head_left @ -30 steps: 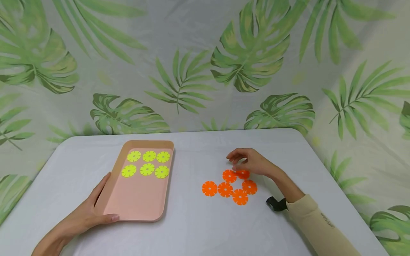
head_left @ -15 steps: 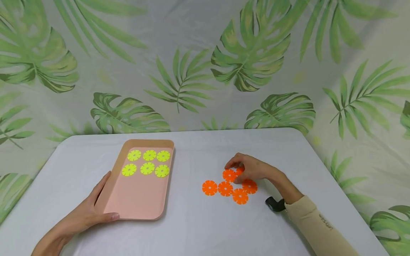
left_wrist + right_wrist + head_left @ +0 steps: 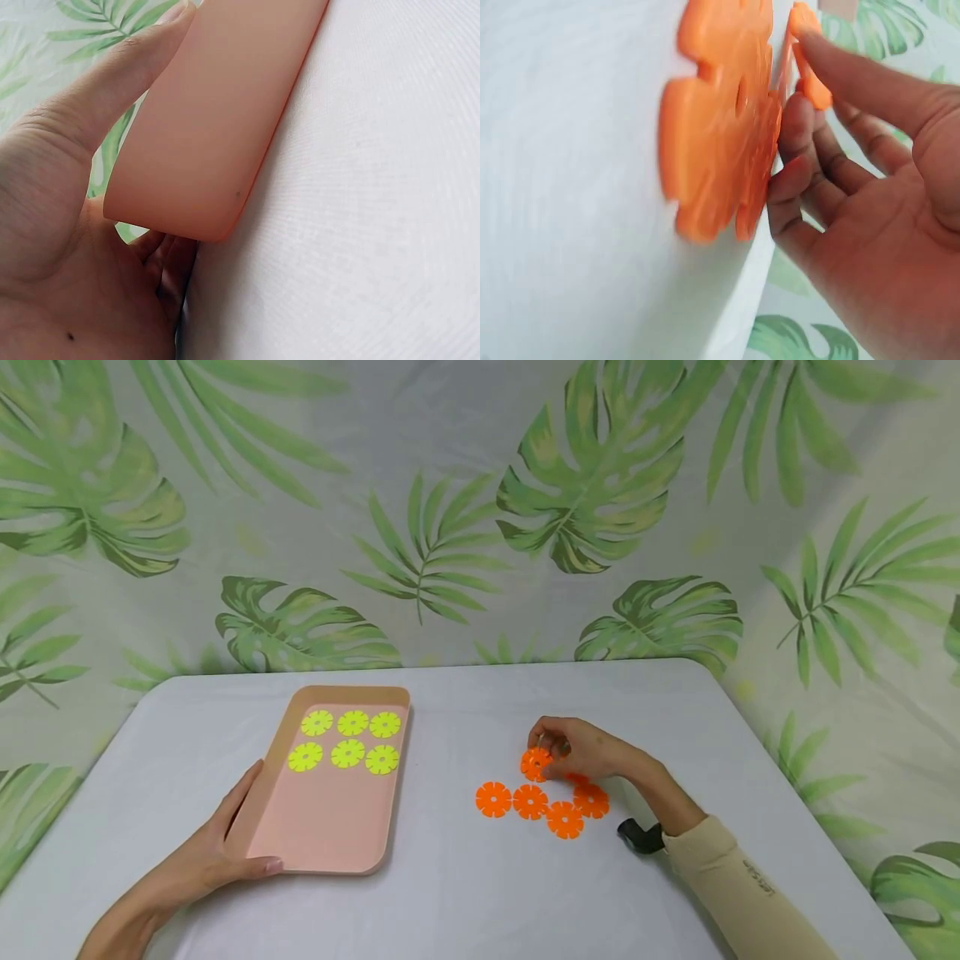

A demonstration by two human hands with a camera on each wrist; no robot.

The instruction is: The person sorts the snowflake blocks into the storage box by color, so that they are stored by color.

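Observation:
My left hand (image 3: 206, 864) holds the near left corner of a shallow pink tray (image 3: 330, 835), thumb along the near wall and fingers at the left side. In the left wrist view the tray's outer wall (image 3: 202, 127) lies between thumb and fingers. Several yellow-green notched discs (image 3: 347, 753) lie in two rows in the tray's far half. On the right, my right hand (image 3: 588, 750) pinches an orange notched building disc (image 3: 536, 765), tilted, between thumb and fingers. More orange discs (image 3: 530, 802) lie flat on the table close by; one is partly hidden under the hand.
A white cloth covers the table (image 3: 450, 893). A black curved object (image 3: 640, 837) sits beside the right sleeve (image 3: 738, 881). Behind the table hangs a leaf-patterned curtain (image 3: 442, 527). The strip between tray and orange discs shows white cloth.
My right hand has come down onto the orange discs, closed its fingers on one and tilted it up. The left hand stays at the tray.

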